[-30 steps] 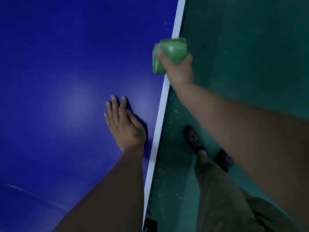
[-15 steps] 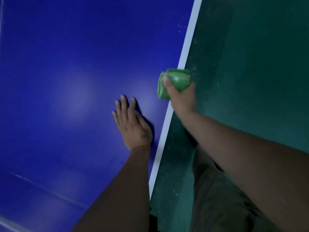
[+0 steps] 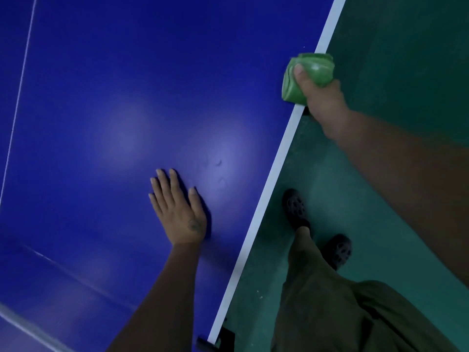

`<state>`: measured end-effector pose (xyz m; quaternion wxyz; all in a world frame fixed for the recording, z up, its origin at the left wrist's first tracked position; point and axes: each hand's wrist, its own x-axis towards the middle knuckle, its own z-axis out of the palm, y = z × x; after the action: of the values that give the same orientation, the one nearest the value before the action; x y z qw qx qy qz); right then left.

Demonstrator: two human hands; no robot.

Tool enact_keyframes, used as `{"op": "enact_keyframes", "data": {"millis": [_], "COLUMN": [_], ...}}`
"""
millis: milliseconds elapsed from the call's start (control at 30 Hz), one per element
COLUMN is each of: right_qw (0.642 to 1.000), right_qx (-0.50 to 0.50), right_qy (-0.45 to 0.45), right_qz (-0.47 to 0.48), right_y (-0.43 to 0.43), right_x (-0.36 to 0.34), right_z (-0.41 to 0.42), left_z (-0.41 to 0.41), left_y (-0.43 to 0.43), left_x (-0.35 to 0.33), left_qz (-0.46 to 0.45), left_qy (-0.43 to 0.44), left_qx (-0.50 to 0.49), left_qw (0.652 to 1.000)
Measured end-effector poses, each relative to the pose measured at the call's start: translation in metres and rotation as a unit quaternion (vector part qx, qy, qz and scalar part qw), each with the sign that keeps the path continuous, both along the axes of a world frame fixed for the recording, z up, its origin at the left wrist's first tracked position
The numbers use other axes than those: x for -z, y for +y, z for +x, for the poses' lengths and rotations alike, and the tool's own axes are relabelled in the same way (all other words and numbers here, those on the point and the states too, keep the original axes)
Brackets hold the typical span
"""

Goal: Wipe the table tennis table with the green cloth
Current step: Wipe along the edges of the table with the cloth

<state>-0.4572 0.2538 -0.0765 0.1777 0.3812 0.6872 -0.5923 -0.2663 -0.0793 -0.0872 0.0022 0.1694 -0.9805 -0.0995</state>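
Note:
The blue table tennis table fills the left and middle of the head view, with a white edge stripe running diagonally along its right side. My right hand grips a folded green cloth at that white edge, thumb on top of the cloth. My left hand lies flat on the blue top with fingers straight, a short way in from the edge.
Right of the table lies a dark green floor. My legs in brown trousers and dark perforated shoes stand close beside the table edge. A thin white line crosses the table at far left.
The right hand with the cloth has slid along the white edge, nearer at half a second ago and farther up the edge now. The left hand stays flat on the table.

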Motion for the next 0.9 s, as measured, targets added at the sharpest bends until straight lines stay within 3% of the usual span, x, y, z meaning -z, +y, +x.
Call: {"op": "enact_keyframes", "data": {"millis": [100,200,267,400,500,767,900], "right_qw": [0.998,0.994,0.993,0.985,0.978,0.976,0.972], "right_qx": [0.06,0.102,0.111,0.162,0.185,0.21,0.218], "right_qy": [0.01,0.038,0.025,-0.006,0.024,0.045,0.042], "right_qz": [-0.011,-0.018,-0.021,-0.061,-0.091,-0.039,-0.072], "right_y": [-0.008,-0.026,-0.04,-0.053,-0.049,0.031,0.086], "right_x": [-0.001,-0.002,0.0,0.006,0.008,0.014,0.008], "right_z": [0.004,0.028,0.049,0.061,0.044,-0.103,-0.193], "left_z": [-0.02,-0.063,-0.109,-0.223,-0.292,-0.378,-0.384], "left_y": [0.057,0.107,0.128,0.153,0.179,0.228,0.228], "left_x": [0.006,0.008,0.01,0.008,0.008,0.013,0.019], "left_qz": [-0.031,-0.04,-0.038,-0.022,-0.012,-0.012,-0.017], "left_qy": [-0.005,0.004,0.007,-0.006,-0.022,-0.007,0.012], "left_qx": [-0.014,0.061,0.101,0.084,0.08,0.116,0.109], "left_qw": [0.999,0.997,0.994,0.996,0.997,0.993,0.994]}}
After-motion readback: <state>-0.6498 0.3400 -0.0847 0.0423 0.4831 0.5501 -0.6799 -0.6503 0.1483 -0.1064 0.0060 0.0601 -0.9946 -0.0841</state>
